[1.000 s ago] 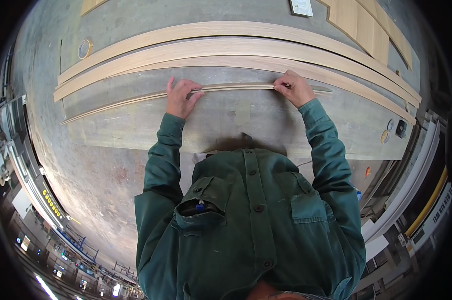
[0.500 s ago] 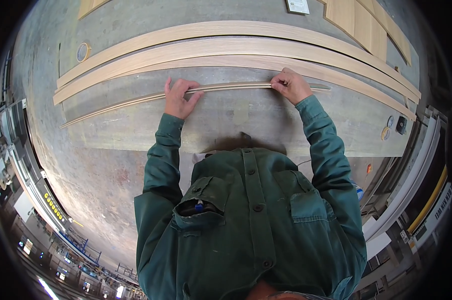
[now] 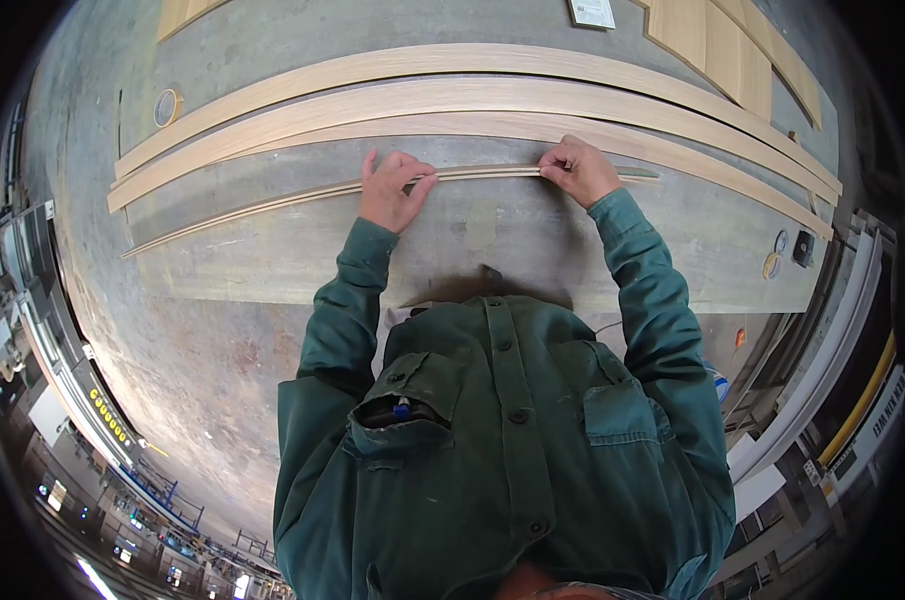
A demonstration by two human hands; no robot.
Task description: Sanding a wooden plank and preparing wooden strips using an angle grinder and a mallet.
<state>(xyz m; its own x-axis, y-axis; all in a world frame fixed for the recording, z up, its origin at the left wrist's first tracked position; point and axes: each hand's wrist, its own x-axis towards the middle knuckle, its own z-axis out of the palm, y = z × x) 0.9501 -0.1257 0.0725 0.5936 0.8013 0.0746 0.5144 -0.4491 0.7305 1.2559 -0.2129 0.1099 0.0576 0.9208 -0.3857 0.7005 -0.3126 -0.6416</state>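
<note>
the left hand [image 3: 392, 190] covers a stretch of the thin wood strip [image 3: 272, 200], and the right hand [image 3: 577, 170] hides its grip on it. small round bits [image 3: 772, 265] at the desk [image 3: 272, 260] edge are too tiny to tell. top boards [image 3: 732, 50] run off frame.

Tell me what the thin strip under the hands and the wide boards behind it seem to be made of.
The strip looks like pale wood veneer or edging: very thin, light tan, matt. The boards look like light wood, unvarnished, with faint lengthwise grain; solid or laminated, I cannot tell.
</note>
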